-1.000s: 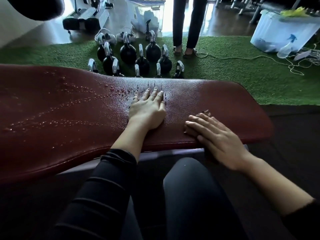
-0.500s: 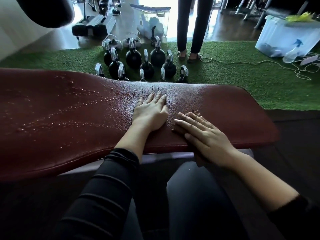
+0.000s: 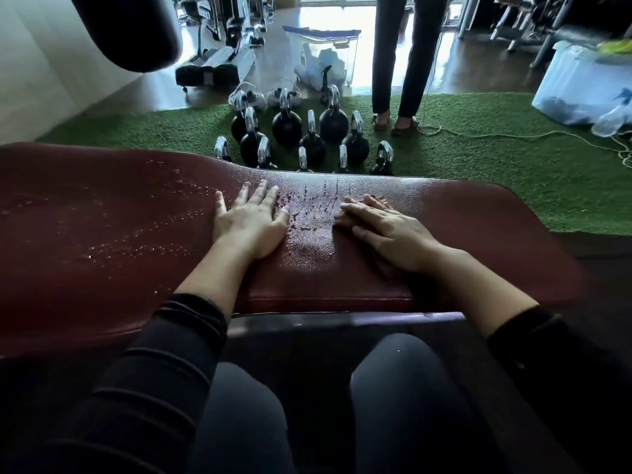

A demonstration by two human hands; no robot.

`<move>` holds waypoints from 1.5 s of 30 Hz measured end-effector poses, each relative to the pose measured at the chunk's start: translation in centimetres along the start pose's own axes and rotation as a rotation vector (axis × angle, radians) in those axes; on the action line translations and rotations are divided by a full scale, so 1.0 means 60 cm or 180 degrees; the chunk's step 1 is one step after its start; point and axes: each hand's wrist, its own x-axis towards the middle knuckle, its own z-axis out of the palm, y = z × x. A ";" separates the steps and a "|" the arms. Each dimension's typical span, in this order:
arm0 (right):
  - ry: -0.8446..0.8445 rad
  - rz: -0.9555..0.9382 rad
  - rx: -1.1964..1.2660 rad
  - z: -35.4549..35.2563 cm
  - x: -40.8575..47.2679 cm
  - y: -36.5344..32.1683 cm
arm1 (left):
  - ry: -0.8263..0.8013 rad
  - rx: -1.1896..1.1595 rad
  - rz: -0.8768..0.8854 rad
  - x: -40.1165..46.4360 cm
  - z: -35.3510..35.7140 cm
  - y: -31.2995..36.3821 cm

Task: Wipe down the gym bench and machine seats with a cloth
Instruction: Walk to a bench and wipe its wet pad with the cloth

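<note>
A dark red padded gym bench (image 3: 102, 234) runs across the view in front of my knees. Water droplets (image 3: 136, 249) dot its left half, and wet finger streaks (image 3: 318, 206) mark the middle. My left hand (image 3: 251, 224) lies flat on the pad with its fingers straight and spread. My right hand (image 3: 386, 230) also rests flat on the pad, fingers straight and pointing left. A dark shape shows under its fingertips; I cannot tell whether that is a cloth or a shadow.
Several black kettlebells (image 3: 307, 138) stand on the green turf (image 3: 478, 172) just beyond the bench. A person (image 3: 400, 63) stands behind them. A clear bin (image 3: 325, 53), a white tub (image 3: 574, 90), a spray bottle (image 3: 612, 121) and a cord (image 3: 513, 135) lie further off.
My right hand slid from the bench's near edge further onto the pad. My left hand shifted left, leaving wet streaks between the two hands.
</note>
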 end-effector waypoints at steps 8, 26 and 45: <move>-0.0246 -0.0099 -0.0249 0.017 0.015 -0.011 | 0.0094 0.0004 -0.0055 0.004 0.011 0.006; -0.0012 0.0529 -0.0096 -0.008 0.198 0.062 | 0.0140 -0.0108 -0.0040 0.006 0.011 0.004; -0.0019 0.0593 -0.0172 0.004 0.200 0.054 | 0.0165 -0.0203 0.0002 0.005 0.011 0.001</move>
